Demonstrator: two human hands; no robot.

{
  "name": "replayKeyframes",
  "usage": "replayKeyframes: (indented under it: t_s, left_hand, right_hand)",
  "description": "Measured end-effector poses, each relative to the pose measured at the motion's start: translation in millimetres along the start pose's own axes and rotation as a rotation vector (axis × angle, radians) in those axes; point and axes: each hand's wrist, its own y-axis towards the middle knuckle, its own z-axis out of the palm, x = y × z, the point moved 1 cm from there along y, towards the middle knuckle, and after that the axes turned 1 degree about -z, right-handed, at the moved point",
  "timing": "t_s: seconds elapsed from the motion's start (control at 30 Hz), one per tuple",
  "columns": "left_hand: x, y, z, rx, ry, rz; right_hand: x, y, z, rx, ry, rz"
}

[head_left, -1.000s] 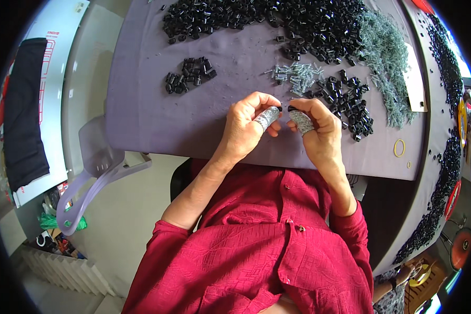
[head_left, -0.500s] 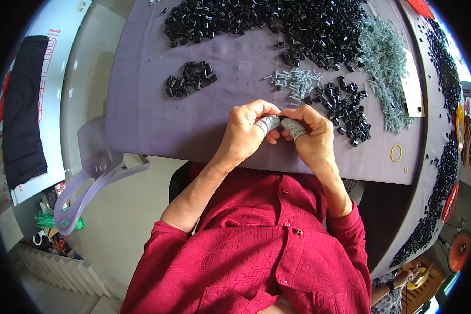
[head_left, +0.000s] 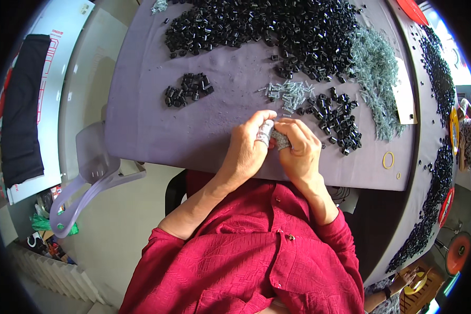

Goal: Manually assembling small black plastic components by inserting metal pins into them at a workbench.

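My left hand (head_left: 247, 145) and my right hand (head_left: 301, 152) meet over the near part of the table, fingers pinched together. Pale knitted covers wrap a thumb on each hand. Whatever lies between the fingertips is hidden by them. Just beyond my fingers is a small heap of metal springs (head_left: 289, 96). Beside my right hand lies a loose group of small black plastic pieces (head_left: 337, 121). Farther left sits another little cluster of black pieces (head_left: 188, 89).
A large pile of black pieces (head_left: 267, 26) covers the table's far side, next to a long heap of springs (head_left: 378, 83). Rubber bands (head_left: 388, 160) lie near the right corner. A lilac plastic chair (head_left: 91, 152) stands left. Another person's hand (head_left: 405, 277) shows at lower right.
Both hands have drawn a little nearer my body, and my right fingers have curled over more. A dark piece glimpsed between the fingertips earlier is now out of sight. The view has shifted slightly.
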Motion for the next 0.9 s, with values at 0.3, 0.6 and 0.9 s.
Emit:
replayKeyframes:
  t_s: [0.3, 0.6, 0.9]
  left_hand:
    - [8.5, -5.2, -1.0, -0.038, 0.218, 0.235]
    - [4.9, -2.3, -4.3, 0.082, -0.109, -0.241]
    - [8.0, -1.3, -6.1, 0.106, -0.125, -0.267]
  right_hand:
    - [9.0, 2.4, -6.9, 0.177, -0.08, -0.084]
    - [6.3, -7.4, -7.8, 0.175, -0.139, -0.038]
    - [-11.2, -18.4, -1.5, 0.08, -0.052, -0.086]
